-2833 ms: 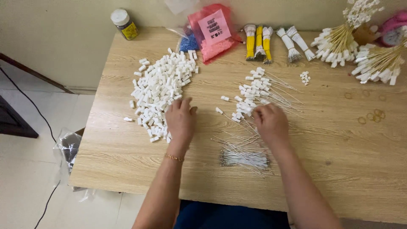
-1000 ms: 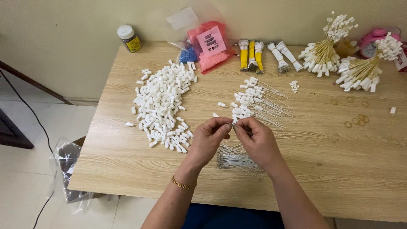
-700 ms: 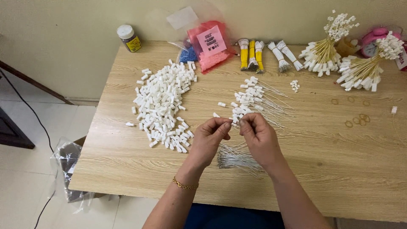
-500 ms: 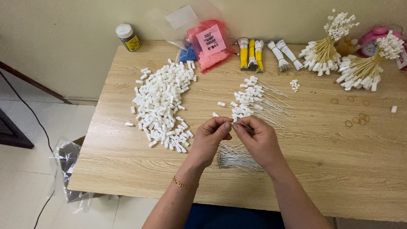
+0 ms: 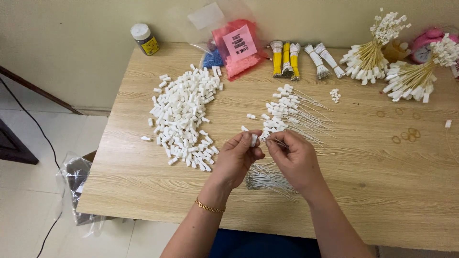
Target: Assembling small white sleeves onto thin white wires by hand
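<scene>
Left hand (image 5: 237,160) pinching one small white piece (image 5: 254,139), right hand (image 5: 295,160) pinching a thin wire (image 5: 276,141) beside it, above the table (image 5: 373,191), one big white pile (image 5: 184,114), one pink bag (image 5: 239,48) with pink square label, one yellow-labelled jar (image 5: 145,39) at back

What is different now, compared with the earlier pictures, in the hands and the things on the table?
Earlier both hands lay flat on the table, the left by the white pile, the right on the thin wires. Now the left hand is lifted and pinches one small white piece; the right hand is raised against it, holding a thin wire. The pile of white pieces, the wire bundle and the table stayed as they were.
</scene>
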